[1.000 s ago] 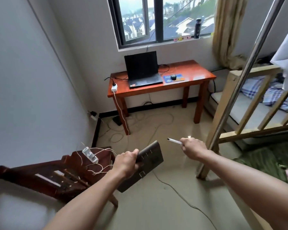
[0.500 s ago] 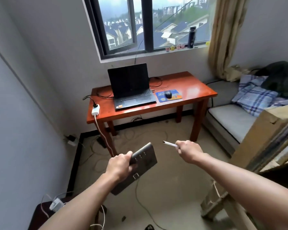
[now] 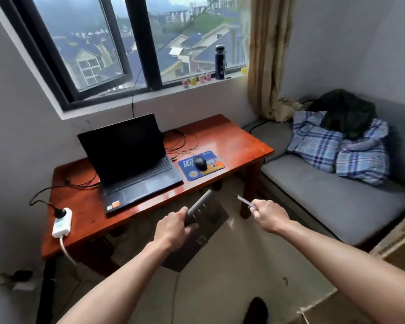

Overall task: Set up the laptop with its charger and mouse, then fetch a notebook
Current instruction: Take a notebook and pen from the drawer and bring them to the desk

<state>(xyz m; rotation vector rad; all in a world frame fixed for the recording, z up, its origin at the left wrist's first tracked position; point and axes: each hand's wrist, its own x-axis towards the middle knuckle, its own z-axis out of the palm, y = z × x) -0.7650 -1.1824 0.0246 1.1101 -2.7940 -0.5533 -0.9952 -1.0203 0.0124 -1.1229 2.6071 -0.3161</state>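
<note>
My left hand [image 3: 173, 226] grips a dark grey notebook [image 3: 205, 220] by its spine, held tilted just off the front edge of the red wooden table [image 3: 239, 141]. My right hand [image 3: 265, 215] holds a pen [image 3: 243, 200] that points up and left. An open black laptop [image 3: 131, 164] with a dark screen stands on the table. To its right a black mouse [image 3: 199, 163] lies on a blue mouse pad [image 3: 211, 170]. A black charger cable [image 3: 63, 187] runs from the laptop's left side to a plug in the white power strip [image 3: 61, 222] at the table's left front.
A grey couch [image 3: 325, 197] with plaid bedding [image 3: 337, 148] stands right of the table. A dark bottle [image 3: 220, 61] and small figurines sit on the window sill. More cables [image 3: 182, 141] lie behind the laptop. A cord trails on the floor, and a dark shoe [image 3: 255, 311] is at the bottom.
The view has closed in on the table, which now lies right in front of my hands. The dark chair and the wooden bed frame have left the view. Both hands keep their hold.
</note>
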